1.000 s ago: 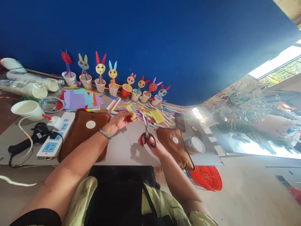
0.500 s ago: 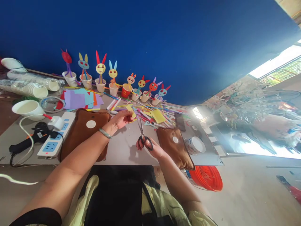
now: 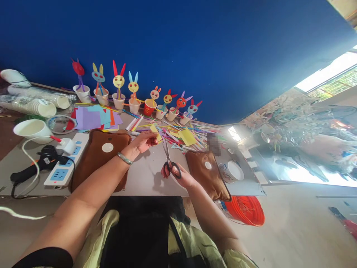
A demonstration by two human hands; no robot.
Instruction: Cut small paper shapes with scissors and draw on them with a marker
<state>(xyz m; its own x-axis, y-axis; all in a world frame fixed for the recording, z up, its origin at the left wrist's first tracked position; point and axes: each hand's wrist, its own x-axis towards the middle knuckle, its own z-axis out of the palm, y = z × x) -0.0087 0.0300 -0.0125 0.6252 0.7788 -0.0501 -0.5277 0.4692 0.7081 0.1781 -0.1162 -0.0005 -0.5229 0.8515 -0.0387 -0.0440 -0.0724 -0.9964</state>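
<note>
On the left of the smooth, pale worktop (image 3: 147, 175) lies a fuzzy brown pouch (image 3: 96, 156), rounded at the corners, with a round white disc. Beside it, the left hand (image 3: 143, 142) pinches a thin, flat yellow paper piece (image 3: 154, 128) between thumb and fingers. Just right of those fingertips are the scissors (image 3: 168, 155), slim metal blades pointing away, black looped handles gripped by the curled right hand (image 3: 181, 176). Farther right rests a sheeny brown pouch (image 3: 196, 162), its surface softly creased.
</note>
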